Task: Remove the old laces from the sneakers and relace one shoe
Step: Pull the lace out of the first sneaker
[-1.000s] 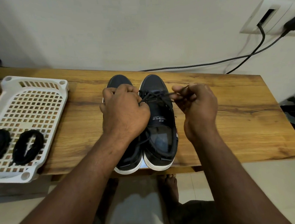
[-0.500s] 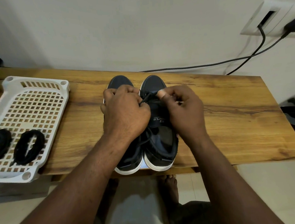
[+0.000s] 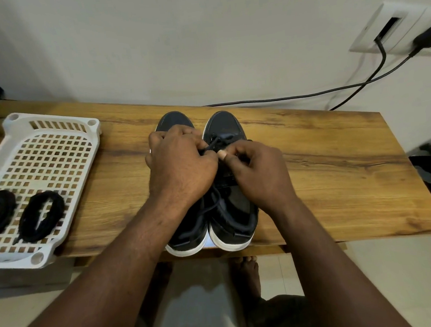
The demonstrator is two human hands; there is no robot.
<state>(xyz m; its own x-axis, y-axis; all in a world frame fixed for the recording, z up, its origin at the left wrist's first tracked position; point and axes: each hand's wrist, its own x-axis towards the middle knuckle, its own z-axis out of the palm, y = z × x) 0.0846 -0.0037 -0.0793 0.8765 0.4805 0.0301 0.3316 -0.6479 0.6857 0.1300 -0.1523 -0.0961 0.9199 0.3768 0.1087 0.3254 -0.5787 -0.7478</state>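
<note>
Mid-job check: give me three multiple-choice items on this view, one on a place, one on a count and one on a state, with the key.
1. Where do the coiled laces lie?
A. In the white tray at the table's left end
B. On the floor
C. By the wall socket

2. How many sneakers stand on the table?
A. One
B. Two
C. Three

3. What is the right hand doing?
A. Lying flat and open
B. Lifting a plug
C. Pinching the lace over the right sneaker

Key: 1 A, both bundles sit on the tray's grid; 2 B, a pair stands side by side; 3 C, its fingers curl on the lace, next to the left hand, which pinches it too.
</note>
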